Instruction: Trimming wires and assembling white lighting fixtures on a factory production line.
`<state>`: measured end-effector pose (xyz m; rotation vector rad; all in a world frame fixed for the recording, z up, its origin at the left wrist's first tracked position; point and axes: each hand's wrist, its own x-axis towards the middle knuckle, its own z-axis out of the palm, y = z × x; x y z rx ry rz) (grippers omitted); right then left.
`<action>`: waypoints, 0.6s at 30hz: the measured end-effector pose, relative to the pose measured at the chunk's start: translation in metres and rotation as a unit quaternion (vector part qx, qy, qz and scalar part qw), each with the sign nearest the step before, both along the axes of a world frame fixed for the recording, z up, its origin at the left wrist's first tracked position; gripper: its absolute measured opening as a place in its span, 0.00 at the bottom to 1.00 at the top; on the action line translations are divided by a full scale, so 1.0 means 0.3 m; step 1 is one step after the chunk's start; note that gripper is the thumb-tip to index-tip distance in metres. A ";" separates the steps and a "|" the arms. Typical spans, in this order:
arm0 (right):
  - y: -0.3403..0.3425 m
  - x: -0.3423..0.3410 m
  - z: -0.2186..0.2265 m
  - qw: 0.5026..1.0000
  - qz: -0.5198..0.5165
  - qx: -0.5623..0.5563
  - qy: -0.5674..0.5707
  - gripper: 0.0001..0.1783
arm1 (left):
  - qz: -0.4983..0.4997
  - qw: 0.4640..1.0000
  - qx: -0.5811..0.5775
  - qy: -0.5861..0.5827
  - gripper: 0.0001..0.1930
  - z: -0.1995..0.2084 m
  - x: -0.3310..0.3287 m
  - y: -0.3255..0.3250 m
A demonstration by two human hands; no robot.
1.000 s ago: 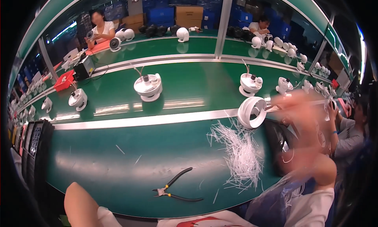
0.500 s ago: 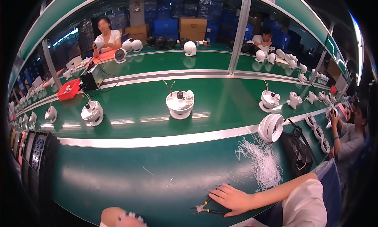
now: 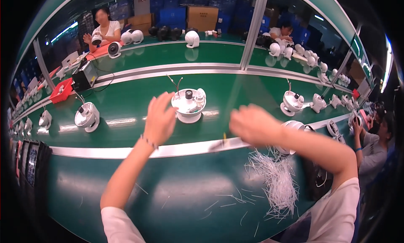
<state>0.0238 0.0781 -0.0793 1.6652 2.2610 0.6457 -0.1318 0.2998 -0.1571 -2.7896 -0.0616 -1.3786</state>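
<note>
My left hand (image 3: 160, 120), a beaded bracelet on its wrist, is open with fingers stretched out at the left rim of a white round housing (image 3: 188, 116). Whether the fingertips touch it, I cannot tell. Inside this bowl-like part sit a black cylinder and a clear-and-white piece, and thin wires stick up from its back. To the right, my right hand (image 3: 254, 125) is closed and smeared by motion. A blurred pair of cutting pliers (image 3: 217, 145) with a bit of yellow shows below its fingers, held over the pale edge strip.
Similar white housings (image 3: 87, 116) (image 3: 291, 103) stand along the green belt. White plastic strips (image 3: 280, 184) lie piled on the near bench. Black trays (image 3: 31, 163) stand at left, a red bin (image 3: 61, 91) and black box (image 3: 85, 76) behind. Other people work across the belt and at right.
Both hands have moved up and forward from the near bench to the belt. The cutting pliers have left the bench in my right hand. The view has shifted slightly.
</note>
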 end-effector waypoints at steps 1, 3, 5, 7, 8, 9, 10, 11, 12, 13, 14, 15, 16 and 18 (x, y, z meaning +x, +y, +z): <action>0.075 0.049 0.044 0.998 -0.041 0.031 -0.019 0.12 | 0.036 0.999 0.008 0.023 0.11 -0.002 0.030 0.066; 0.194 0.177 0.086 0.993 -0.054 0.106 0.021 0.16 | -0.005 0.997 -0.074 0.038 0.10 -0.043 0.124 0.177; 0.280 0.293 0.095 0.988 -0.073 0.128 0.039 0.16 | -0.007 0.996 -0.070 0.046 0.10 -0.061 0.200 0.199; 0.358 0.374 0.057 0.986 -0.083 0.130 0.058 0.16 | 0.002 0.989 -0.135 0.062 0.08 -0.076 0.260 0.211; 0.390 0.390 0.031 0.987 -0.080 0.126 0.055 0.17 | -0.006 0.989 -0.135 0.066 0.05 -0.086 0.283 0.217; 0.420 0.404 0.004 0.988 -0.076 0.121 0.051 0.18 | -0.007 0.988 -0.135 0.071 0.05 -0.092 0.301 0.228; 0.449 0.418 -0.024 0.990 -0.069 0.114 0.057 0.18 | -0.012 0.986 -0.134 0.096 0.05 -0.095 0.318 0.240; 0.468 0.429 -0.052 0.991 -0.069 0.098 0.067 0.18 | -0.020 0.983 -0.137 0.123 0.05 -0.104 0.342 0.239; 0.490 0.410 -0.054 0.991 -0.061 0.088 0.074 0.18 | -0.037 0.980 -0.148 0.127 0.05 -0.082 0.329 0.249; 0.519 0.403 -0.056 0.994 -0.047 0.079 0.061 0.18 | -0.045 0.980 -0.146 0.126 0.05 -0.060 0.313 0.246; 0.535 0.401 -0.073 0.994 -0.051 0.073 0.063 0.18 | -0.057 0.979 -0.146 0.127 0.05 -0.055 0.317 0.247; 0.545 0.401 -0.085 0.994 -0.056 0.067 0.064 0.19 | -0.078 0.978 -0.138 0.136 0.06 -0.056 0.326 0.247; 0.544 0.399 -0.097 0.993 -0.071 0.063 0.064 0.20 | -0.080 0.977 -0.139 0.139 0.06 -0.066 0.342 0.244; 0.548 0.405 -0.117 0.994 -0.074 0.053 0.062 0.20 | -0.052 0.976 -0.165 0.128 0.07 -0.083 0.370 0.232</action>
